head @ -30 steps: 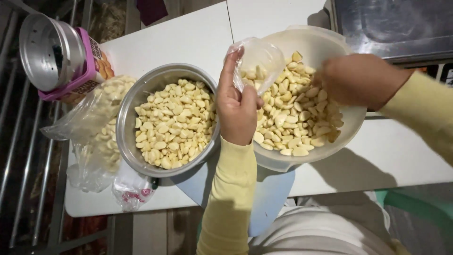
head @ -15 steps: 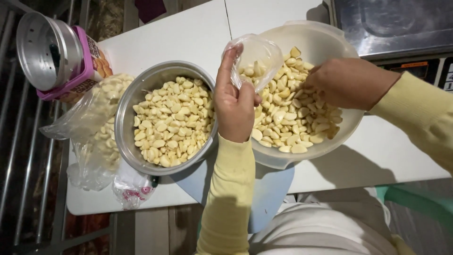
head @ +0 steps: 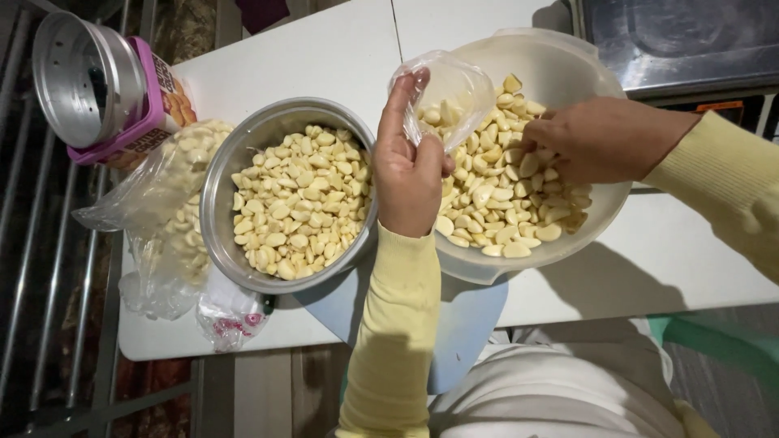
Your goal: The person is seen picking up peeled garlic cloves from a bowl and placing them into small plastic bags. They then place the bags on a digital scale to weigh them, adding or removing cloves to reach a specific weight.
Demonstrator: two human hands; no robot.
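My left hand (head: 410,166) grips the mouth of a small clear plastic bag (head: 454,89) with a few peeled garlic cloves inside, held over the rim of a translucent plastic bowl (head: 568,73). The bowl holds a heap of peeled garlic cloves (head: 503,211). My right hand (head: 596,138) reaches into that heap, fingers curled down among the cloves; whether it holds any is hidden. A steel bowl (head: 231,154) full of peeled garlic stands just left of my left hand.
Clear bags of garlic (head: 166,211) lie left of the steel bowl on the white table (head: 324,57). A round metal tin (head: 81,77) sits on a pink box (head: 158,101) at the far left. A metal appliance (head: 682,40) stands top right. A blue board (head: 462,324) lies under the bowls.
My right hand has slid left across the plastic bowl toward the bag. The left hand keeps the bag almost still.
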